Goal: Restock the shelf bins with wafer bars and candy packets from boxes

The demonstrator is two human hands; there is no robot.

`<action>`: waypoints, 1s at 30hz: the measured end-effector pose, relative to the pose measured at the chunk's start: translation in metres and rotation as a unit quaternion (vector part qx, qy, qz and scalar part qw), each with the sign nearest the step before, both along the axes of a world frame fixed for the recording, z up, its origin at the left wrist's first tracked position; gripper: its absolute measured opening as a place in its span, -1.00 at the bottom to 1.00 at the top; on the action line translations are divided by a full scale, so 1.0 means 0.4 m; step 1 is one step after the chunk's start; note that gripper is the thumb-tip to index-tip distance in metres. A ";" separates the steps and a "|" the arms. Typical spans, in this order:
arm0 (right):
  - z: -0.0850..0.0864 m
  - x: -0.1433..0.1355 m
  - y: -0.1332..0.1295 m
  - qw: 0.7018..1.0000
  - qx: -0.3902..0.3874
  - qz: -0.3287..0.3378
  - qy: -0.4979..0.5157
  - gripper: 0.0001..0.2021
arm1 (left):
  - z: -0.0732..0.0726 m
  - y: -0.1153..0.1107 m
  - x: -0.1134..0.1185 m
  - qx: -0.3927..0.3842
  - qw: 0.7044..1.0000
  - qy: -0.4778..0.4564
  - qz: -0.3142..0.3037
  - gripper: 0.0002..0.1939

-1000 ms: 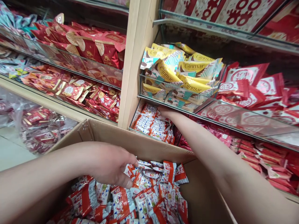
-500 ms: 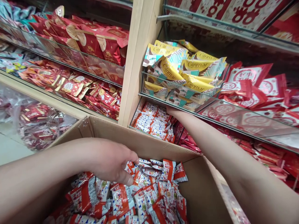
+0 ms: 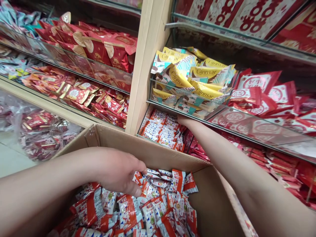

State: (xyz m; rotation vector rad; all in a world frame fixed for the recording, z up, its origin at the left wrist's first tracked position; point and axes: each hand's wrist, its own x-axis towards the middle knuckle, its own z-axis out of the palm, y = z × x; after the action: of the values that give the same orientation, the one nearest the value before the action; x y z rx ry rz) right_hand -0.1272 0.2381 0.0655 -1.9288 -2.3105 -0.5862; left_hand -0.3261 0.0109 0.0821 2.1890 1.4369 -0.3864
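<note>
Over the cardboard box (image 3: 113, 140) is my left hand (image 3: 122, 169), palm down, with thumb and forefinger apart. It hovers at or just above a heap of small red-and-white wrapped snack packets (image 3: 129, 210); whether it touches them I cannot tell. My right arm reaches into the bottom shelf compartment, where similar packets lie in neat rows (image 3: 163, 130). Only the wrist end of my right hand (image 3: 183, 120) shows there; the fingers are hidden under the shelf above.
Yellow Ginmar packets (image 3: 206, 72) fill the glass-fronted shelf above my right hand, with red-and-white packets (image 3: 259, 82) to their right. A wooden post (image 3: 139, 65) divides the shelving. Red bags (image 3: 98, 46) stand at left. Clear plastic bags of packets (image 3: 40, 135) lie on the floor.
The view has shifted slightly. My right hand stays inside the bottom compartment and my left hand keeps its place over the box.
</note>
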 end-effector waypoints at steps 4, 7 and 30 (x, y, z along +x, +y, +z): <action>0.006 -0.019 -0.079 0.999 0.042 0.005 -0.014 -0.55 | -0.006 0.002 -0.003 0.026 0.999 -0.018 -0.014 -0.46; -0.006 -0.021 -0.174 0.995 0.052 0.038 -0.073 -0.63 | -0.011 0.007 -0.003 0.040 0.998 -0.046 -0.021 -0.54; -0.002 0.011 -0.313 0.972 -0.117 0.197 -0.044 -0.79 | -0.010 0.021 0.025 0.204 0.956 -0.193 -0.087 -0.86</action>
State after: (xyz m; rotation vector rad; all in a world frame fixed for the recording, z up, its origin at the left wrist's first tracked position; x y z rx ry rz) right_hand -0.1228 0.1128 0.0647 -1.4718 -2.8235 -0.3797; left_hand -0.3162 0.0194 0.0781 2.5410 1.1858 0.3007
